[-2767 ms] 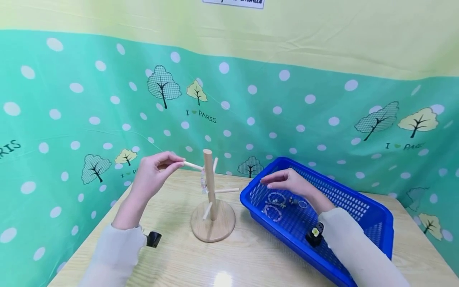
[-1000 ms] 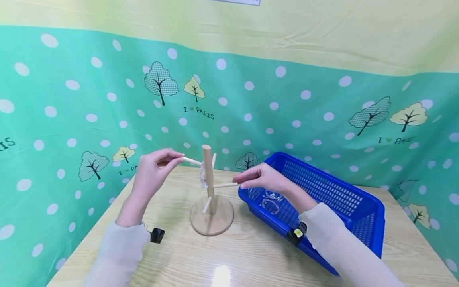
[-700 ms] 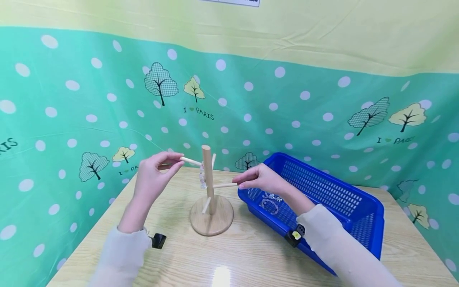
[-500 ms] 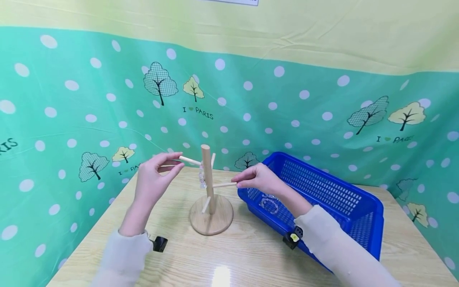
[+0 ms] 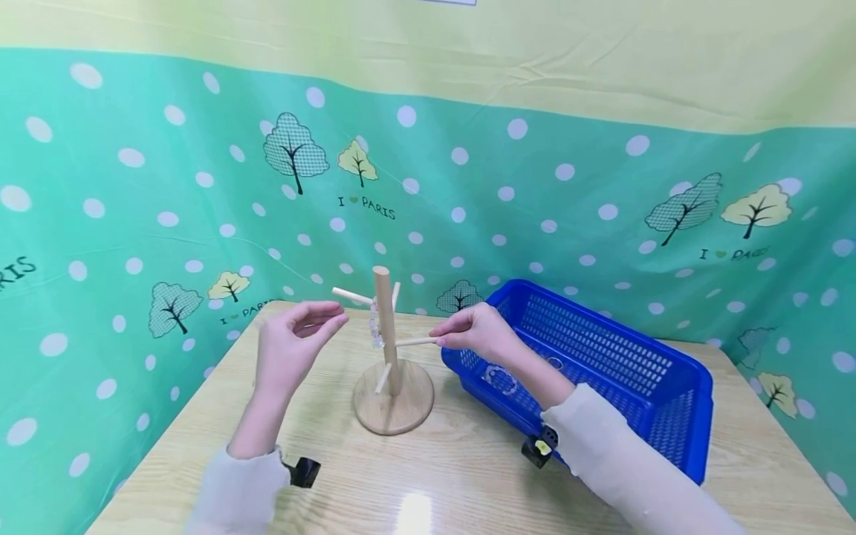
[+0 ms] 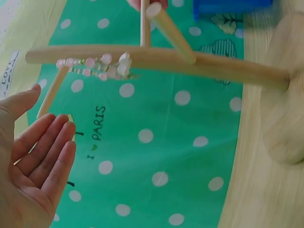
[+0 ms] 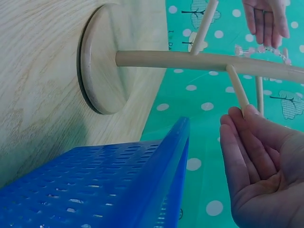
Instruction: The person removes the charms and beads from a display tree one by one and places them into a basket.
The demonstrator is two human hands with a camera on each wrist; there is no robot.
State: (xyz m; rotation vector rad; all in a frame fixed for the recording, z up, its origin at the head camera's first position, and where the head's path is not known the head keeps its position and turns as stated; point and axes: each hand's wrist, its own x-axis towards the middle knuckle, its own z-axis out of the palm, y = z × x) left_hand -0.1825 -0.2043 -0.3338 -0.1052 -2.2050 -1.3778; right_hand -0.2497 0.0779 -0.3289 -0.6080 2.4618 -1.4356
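Observation:
A wooden peg stand with a round base stands upright on the table. From its upper left peg hangs a pink and clear beaded bracelet, close against the post. My left hand is just below and in front of that peg, apart from it; in the left wrist view its fingers are extended and hold nothing. My right hand pinches the tip of the right peg between thumb and fingers. The right peg carries no bracelet.
A blue plastic basket stands at the right, its near corner below my right hand. Inside lie a beaded bracelet and a ring-shaped piece. A lower peg points toward me. A patterned curtain hangs behind the table.
My right hand has moved left from above the basket to the right peg and pinches its tip. My left hand has let go of the upper left peg and dropped slightly.

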